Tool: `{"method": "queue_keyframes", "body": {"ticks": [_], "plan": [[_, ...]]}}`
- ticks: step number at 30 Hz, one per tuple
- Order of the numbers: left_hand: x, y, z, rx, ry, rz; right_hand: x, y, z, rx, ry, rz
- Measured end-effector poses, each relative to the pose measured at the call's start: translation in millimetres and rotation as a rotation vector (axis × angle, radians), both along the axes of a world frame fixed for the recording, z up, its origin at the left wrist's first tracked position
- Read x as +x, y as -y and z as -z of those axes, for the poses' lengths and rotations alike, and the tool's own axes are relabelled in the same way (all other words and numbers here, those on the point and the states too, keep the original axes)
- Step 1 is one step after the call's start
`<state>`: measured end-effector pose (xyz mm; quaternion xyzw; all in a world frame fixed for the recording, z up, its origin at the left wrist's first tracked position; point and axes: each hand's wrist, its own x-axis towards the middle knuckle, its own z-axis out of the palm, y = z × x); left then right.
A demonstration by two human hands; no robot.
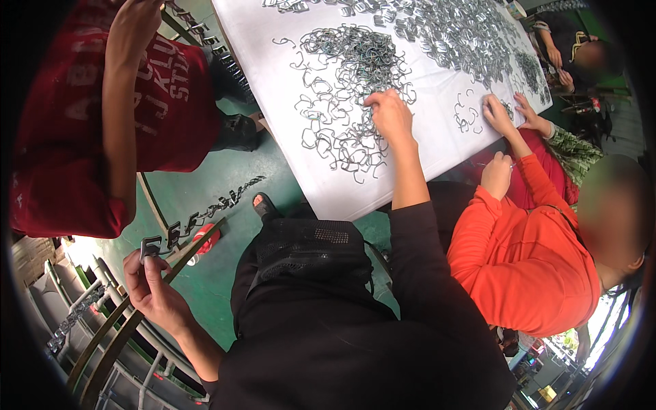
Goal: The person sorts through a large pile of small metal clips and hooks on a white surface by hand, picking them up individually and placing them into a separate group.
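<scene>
My left hand [158, 292] is out at the lower left, thumb and fingers closed on a dark square metal buckle [151, 247]. That buckle stands beside a wooden rail [179, 265], close to a row of similar metal pieces [205, 220] running away toward the table. Over the white table, my right hand [394, 117] reaches down into a loose spread of bent wire hooks [333, 130]. Its fingers are curled in at the edge of the denser heap of hooks [355, 55]; whatever lies between the fingertips is too small to make out.
Many flat metal buckles [458, 37] cover the far side of the white table [328, 195]. To my right sits a co-worker in an orange top [526, 263], hands near a small hook group [468, 113]. Another person in dark red [164, 102] stands left. Pipes [147, 369] run lower left.
</scene>
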<state>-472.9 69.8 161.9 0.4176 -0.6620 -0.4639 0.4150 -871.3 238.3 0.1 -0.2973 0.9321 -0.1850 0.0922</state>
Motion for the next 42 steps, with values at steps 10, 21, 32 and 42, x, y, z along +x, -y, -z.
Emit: {"method": "queue_keyframes", "body": {"ticks": [10,21,32,42], "plan": [[5.6,-2.4,-0.2,-0.005,-0.003,-0.016,-9.5,-4.9,-5.0,-0.036,0.015,0.147],[7.6,-4.3,0.8,0.006,0.002,-0.032,6.0,2.1,-3.6,-0.017,0.052,-0.113],[8.2,-8.0,0.6,0.016,-0.014,-0.018,-18.3,-2.6,-12.2,-0.537,0.740,0.243],[6.9,-7.7,3.6,0.006,-0.008,-0.011,-15.3,-6.5,-24.3,-0.563,0.717,0.222]]}}
